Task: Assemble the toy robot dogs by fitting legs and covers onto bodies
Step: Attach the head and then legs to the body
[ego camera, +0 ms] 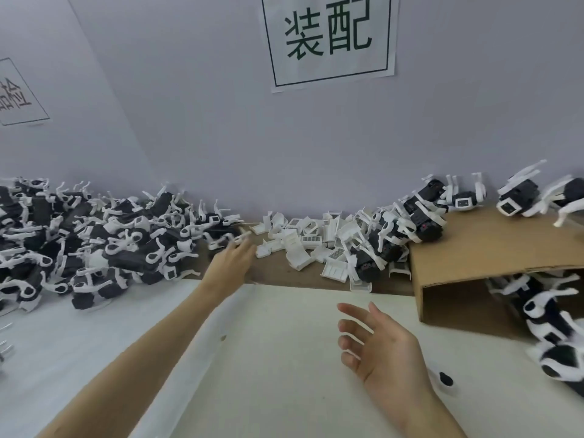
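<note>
Left hand (235, 257) stretched toward the back edge of the tabletop (275, 358), fingers extended, touching the right fringe of the heap of black-and-white dog bodies (94, 241) along the back-left; grasp not discernible through blur. Right hand (376, 339) released, palm open, hovering over the white middle. White covers (309, 241) piled at the back centre. Cardboard box (493, 257) at the right edge, carrying assembled dogs (518, 197).

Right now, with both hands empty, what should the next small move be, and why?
Probably the left hand should close on one black-and-white body at the near edge of the pile of bodies. Its fingertips already reach that edge beside the white covers, yet grip nothing, while the right hand hovers open over the table, ready to receive it.
</note>
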The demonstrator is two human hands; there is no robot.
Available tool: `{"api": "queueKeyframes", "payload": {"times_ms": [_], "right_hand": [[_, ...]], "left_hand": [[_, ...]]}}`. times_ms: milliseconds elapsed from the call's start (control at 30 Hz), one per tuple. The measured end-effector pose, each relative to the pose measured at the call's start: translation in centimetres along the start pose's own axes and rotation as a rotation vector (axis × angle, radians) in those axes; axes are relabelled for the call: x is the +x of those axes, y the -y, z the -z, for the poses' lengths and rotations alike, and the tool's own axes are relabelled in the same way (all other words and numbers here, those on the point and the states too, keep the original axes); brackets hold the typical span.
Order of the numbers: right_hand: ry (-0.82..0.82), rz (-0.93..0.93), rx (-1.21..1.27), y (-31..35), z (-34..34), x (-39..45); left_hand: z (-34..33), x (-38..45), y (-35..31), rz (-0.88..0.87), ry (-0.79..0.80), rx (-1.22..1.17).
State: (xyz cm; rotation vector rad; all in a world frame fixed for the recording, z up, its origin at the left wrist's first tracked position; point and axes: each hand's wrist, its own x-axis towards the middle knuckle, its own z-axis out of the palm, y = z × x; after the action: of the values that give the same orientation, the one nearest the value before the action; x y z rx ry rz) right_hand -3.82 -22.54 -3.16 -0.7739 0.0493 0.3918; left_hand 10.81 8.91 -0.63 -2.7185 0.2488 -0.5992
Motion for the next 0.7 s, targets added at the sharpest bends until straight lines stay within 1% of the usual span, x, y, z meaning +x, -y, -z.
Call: {"api": "queueKeyframes", "payload": {"times_ms": [33, 133, 200, 233, 267, 333, 433, 500, 633, 700], "right_hand": [[-0.005, 0.007, 0.008, 0.0, 0.0, 0.0], [-0.049, 0.036, 0.019, 0.0, -0.1, -0.4], [-0.112, 0.069, -0.001, 0.1, -0.2, -0.8], [-0.145, 0.091, -0.001, 0.2, -0.2, -0.9], [-0.167, 0.119, 0.011, 0.3, -0.2, -1.1], [-0.156, 0.185, 0.022, 0.7, 0.1, -1.6], [-0.088, 0.258, -0.065, 1.6, 0.8, -2.6], [-0.089, 0.292, -0.137, 2.1, 1.2, -3.0], [-0.161, 0.358, -0.342, 2.2, 1.1, -3.2], [-0.168, 0.38, -0.446, 1.8, 1.0, -3.2]], "left_hand": [[1.4, -0.9, -1.3, -0.045, -0.096, -0.125], [5.9, -4.0, -6.3, -0.157, -0.399, -0.607], [8.8, -6.1, -10.0, -0.142, -0.525, -0.919], [10.0, -7.1, -11.6, -0.091, -0.54, -1.083], [11.0, -8.1, -13.2, -0.024, -0.524, -1.247], [12.2, -9.7, -15.9, 0.115, -0.457, -1.534], [12.6, -11.2, -18.0, 0.244, -0.317, -1.816], [12.3, -11.6, -18.2, 0.292, -0.231, -1.903], [11.5, -12.0, -17.7, 0.399, -0.056, -2.083], [11.1, -12.0, -17.5, 0.453, 0.045, -2.056]]}}
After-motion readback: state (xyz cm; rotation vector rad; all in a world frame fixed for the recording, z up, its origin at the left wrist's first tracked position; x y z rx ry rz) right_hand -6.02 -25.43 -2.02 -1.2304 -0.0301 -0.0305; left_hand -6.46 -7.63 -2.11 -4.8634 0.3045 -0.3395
